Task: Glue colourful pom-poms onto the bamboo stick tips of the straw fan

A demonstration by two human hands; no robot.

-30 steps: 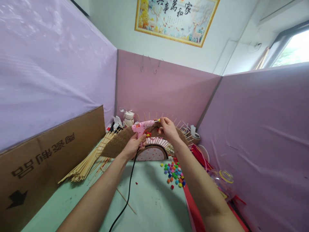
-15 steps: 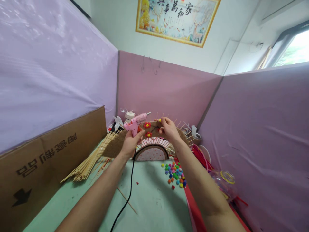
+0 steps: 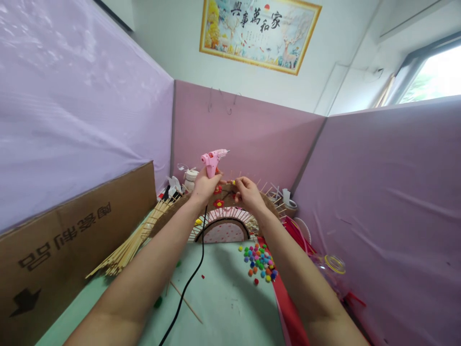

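My left hand (image 3: 207,185) is closed around the handle of a pink glue gun (image 3: 213,161), its nozzle pointing right and its black cord (image 3: 192,276) trailing down over the table. Close beside it, my right hand (image 3: 248,194) pinches a small yellow pom-pom (image 3: 234,182) between thumb and fingertips. Both hands are at the upper edge of a fan-shaped piece (image 3: 173,211) of brown burlap with thin sticks. A red flower with a yellow centre (image 3: 218,203) sits on the burlap, and others are partly hidden by the hands. A dotted half-round panel (image 3: 225,231) forms its lower middle.
Colourful pom-poms (image 3: 257,262) lie on the green table right of centre. A bundle of thin wooden sticks (image 3: 126,245) rests beside a cardboard box (image 3: 79,230) at left. A clear jar (image 3: 333,269) stands at right. Pink partitions (image 3: 245,129) enclose the table.
My left hand has raised the glue gun and moved it right, closer to my right hand. My right hand and the yellow pom-pom have shifted slightly left. The camera view has tilted a little.
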